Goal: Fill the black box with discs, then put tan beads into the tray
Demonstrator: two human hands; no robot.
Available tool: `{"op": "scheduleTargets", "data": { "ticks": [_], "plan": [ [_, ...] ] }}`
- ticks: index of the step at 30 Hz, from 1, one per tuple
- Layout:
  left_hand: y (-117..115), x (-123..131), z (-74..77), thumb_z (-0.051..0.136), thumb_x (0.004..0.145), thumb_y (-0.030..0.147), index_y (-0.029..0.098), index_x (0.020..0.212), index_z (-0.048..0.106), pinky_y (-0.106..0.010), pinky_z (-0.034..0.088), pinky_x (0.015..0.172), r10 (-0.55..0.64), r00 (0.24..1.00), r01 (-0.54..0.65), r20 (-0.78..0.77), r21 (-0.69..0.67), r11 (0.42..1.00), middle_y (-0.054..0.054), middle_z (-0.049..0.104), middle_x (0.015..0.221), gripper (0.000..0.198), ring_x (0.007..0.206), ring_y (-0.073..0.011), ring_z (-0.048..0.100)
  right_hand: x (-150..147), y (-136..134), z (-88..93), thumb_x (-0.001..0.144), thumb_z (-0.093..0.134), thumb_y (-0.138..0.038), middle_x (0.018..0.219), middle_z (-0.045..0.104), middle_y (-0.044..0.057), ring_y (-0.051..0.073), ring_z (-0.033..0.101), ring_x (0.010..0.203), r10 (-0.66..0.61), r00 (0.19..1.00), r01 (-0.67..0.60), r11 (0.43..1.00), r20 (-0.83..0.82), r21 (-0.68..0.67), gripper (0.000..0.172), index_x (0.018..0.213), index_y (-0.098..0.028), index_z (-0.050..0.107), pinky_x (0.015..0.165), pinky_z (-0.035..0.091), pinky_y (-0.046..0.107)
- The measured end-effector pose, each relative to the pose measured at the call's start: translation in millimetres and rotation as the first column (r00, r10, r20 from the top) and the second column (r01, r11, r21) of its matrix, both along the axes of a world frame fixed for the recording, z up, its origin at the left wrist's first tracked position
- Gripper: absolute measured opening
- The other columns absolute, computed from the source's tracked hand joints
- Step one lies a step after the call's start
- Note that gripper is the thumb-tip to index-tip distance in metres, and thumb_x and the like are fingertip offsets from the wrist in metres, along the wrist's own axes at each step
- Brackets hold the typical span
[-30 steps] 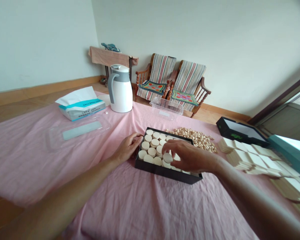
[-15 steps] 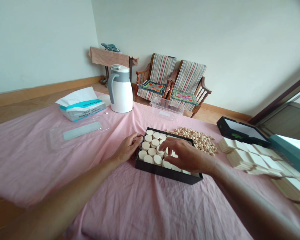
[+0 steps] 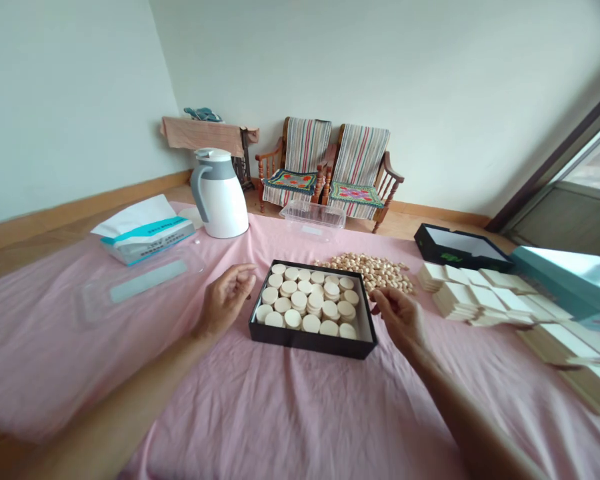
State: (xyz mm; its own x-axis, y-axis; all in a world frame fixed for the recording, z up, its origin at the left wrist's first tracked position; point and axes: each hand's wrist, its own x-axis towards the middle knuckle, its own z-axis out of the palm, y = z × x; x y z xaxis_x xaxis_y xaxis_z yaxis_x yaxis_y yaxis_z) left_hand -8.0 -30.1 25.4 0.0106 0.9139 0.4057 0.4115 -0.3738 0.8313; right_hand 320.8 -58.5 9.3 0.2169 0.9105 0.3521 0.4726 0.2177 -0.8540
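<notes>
A black box point(image 3: 310, 341) full of several round pale wooden discs point(image 3: 307, 300) lies on the pink tablecloth point(image 3: 290, 413) in front of me. My left hand point(image 3: 226, 301) hovers just left of the box, fingers loosely curled and apart, holding nothing. My right hand point(image 3: 399, 315) sits at the box's right edge with palm turned up and fingers apart, empty. Neither hand touches the discs.
A heap of small wooden beads point(image 3: 375, 270) lies behind the box. Stacks of flat wooden tiles point(image 3: 473, 293) and a black box lid point(image 3: 455, 245) are at right. A white jug point(image 3: 220, 193), tissue pack point(image 3: 143, 230) and clear containers point(image 3: 314, 217) stand at the back left.
My right hand has left the discs and moved to the box's right side. My left hand has let go of the box's left edge. The camera view shifted slightly.
</notes>
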Motion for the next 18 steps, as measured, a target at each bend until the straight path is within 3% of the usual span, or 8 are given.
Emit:
{"op": "scheduleTargets", "data": {
  "ticks": [2,4,6,9,13,18],
  "plan": [
    [-8.0,-1.4,9.9,0.049,0.089,0.039,0.017,0.103,0.064,-0.030,0.047,0.078,-0.005,0.992,0.029,-0.128,0.188,0.982,-0.008,0.068,0.096,0.030,0.086,-0.0191,0.063,2.9,0.9,-13.8,0.084,0.051,-0.051,0.063,0.061,0.003,0.015,0.057,0.056,-0.012,1.000,0.012,1.000,-0.009,-0.012,0.038,0.071,-0.016,0.061,0.051,0.043,0.025],
    [-17.8,-1.3,19.3,0.048,0.090,0.033,0.019,0.097,0.067,-0.034,0.042,0.088,-0.086,0.945,0.183,-0.317,0.290,0.939,-0.006,0.068,0.099,0.024,0.096,-0.0199,0.059,4.7,2.9,-24.8,0.085,0.048,-0.053,0.059,0.058,0.002,0.014,0.055,0.053,0.001,1.000,-0.002,0.999,-0.007,-0.050,0.041,0.068,-0.017,0.059,0.050,0.041,0.024],
    [-28.0,1.5,26.7,0.051,0.089,0.031,0.021,0.098,0.068,-0.036,0.038,0.092,-0.148,0.844,0.336,-0.516,0.292,0.895,-0.004,0.070,0.098,0.021,0.099,-0.0208,0.057,5.7,4.6,-32.5,0.086,0.046,-0.053,0.057,0.056,0.001,0.013,0.052,0.052,0.018,0.999,-0.016,0.997,0.029,-0.081,0.043,0.067,-0.017,0.059,0.049,0.039,0.024],
    [-40.3,10.5,33.5,0.057,0.086,0.034,0.023,0.106,0.066,-0.040,0.031,0.096,-0.165,0.695,0.436,-0.700,0.228,0.870,-0.003,0.069,0.104,0.025,0.105,-0.0225,0.054,5.8,4.5,-36.6,0.087,0.044,-0.049,0.058,0.056,0.001,0.013,0.050,0.055,0.032,0.992,-0.020,0.996,0.125,-0.090,0.041,0.065,-0.017,0.058,0.051,0.037,0.023],
    [-47.2,24.2,37.4,0.057,0.087,0.038,0.024,0.109,0.064,-0.043,0.023,0.101,-0.189,0.588,0.473,-0.787,0.145,0.869,-0.003,0.068,0.107,0.027,0.106,-0.0219,0.053,5.2,1.7,-34.3,0.086,0.044,-0.044,0.059,0.056,0.001,0.014,0.050,0.057,0.048,0.983,-0.032,0.995,0.176,-0.095,0.036,0.063,-0.018,0.055,0.052,0.035,0.023],
    [-48.1,30.9,37.4,0.055,0.088,0.037,0.023,0.104,0.065,-0.043,0.023,0.102,-0.197,0.580,0.471,-0.790,0.128,0.873,-0.003,0.068,0.103,0.024,0.102,-0.0207,0.056,5.4,2.2,-34.6,0.086,0.043,-0.043,0.058,0.055,0.001,0.014,0.049,0.056,0.071,0.982,-0.056,0.994,0.177,-0.089,0.036,0.060,-0.019,0.051,0.052,0.033,0.023]
  ]
}}
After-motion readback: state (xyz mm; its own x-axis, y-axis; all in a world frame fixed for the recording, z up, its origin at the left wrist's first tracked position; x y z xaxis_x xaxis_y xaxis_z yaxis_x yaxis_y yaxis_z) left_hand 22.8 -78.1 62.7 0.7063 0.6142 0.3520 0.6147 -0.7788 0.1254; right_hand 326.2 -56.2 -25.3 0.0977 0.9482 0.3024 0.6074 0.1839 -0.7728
